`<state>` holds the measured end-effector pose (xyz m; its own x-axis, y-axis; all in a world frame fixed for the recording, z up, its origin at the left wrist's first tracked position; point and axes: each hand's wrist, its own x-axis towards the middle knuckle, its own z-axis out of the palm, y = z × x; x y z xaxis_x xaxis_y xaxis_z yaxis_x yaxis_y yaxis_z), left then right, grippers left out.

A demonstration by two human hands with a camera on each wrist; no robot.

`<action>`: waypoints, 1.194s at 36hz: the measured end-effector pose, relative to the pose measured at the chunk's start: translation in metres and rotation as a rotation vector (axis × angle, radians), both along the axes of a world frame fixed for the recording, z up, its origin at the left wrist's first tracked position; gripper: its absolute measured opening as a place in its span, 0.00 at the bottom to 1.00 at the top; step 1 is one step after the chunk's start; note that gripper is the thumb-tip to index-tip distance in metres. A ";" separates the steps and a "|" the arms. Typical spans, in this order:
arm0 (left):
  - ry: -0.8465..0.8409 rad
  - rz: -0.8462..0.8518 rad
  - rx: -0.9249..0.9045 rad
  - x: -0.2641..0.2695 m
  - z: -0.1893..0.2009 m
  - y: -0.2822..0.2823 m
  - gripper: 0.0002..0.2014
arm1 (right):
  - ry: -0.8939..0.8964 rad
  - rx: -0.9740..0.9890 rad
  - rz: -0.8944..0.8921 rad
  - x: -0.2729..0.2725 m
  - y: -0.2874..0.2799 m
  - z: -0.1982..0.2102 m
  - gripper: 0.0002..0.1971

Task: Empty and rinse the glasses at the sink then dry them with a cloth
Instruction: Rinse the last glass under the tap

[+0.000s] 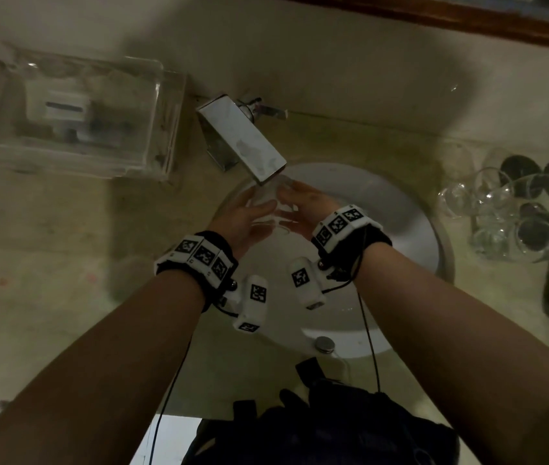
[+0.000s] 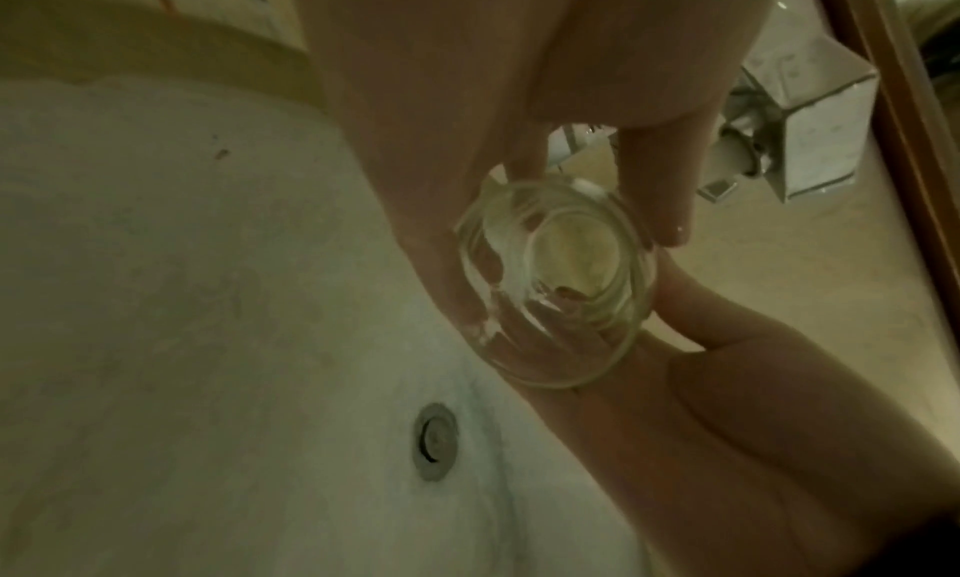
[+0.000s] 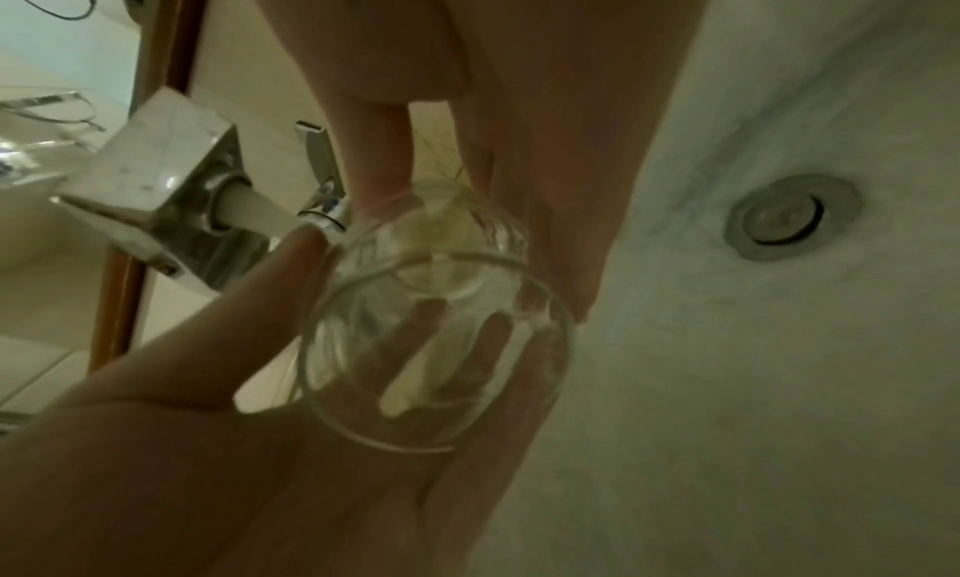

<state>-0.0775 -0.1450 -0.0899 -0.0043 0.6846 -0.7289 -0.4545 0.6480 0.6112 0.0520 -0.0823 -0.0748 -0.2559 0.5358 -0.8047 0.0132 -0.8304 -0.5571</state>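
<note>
Glass [image 2: 556, 282] is being cradled between our left hand [image 1: 246, 216] and right hand [image 1: 303, 209], fingers loosely wrapping it; its walls are blurring against skin.

A clear tumbler glass [image 2: 556, 286] lies tilted over the white sink [image 1: 397, 209], just under the tap [image 1: 246, 142]

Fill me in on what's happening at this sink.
A person is holding a clear glass between both hands over the white sink, right below the faucet. The left hand and right hand each have fingers against its sides. More glasses wait on the counter to the right. Whether water is running cannot be told, and no cloth is clearly visible.
</note>
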 end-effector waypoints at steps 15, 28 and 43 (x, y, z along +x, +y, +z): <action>0.016 0.011 0.047 -0.003 -0.001 -0.001 0.37 | -0.171 0.114 0.050 -0.012 -0.004 -0.001 0.15; -0.013 0.098 -0.017 -0.007 0.004 0.009 0.21 | 0.014 0.078 -0.050 -0.008 0.002 0.007 0.23; 0.019 0.059 0.026 -0.008 0.005 0.014 0.30 | 0.025 0.170 0.026 -0.006 0.005 0.012 0.14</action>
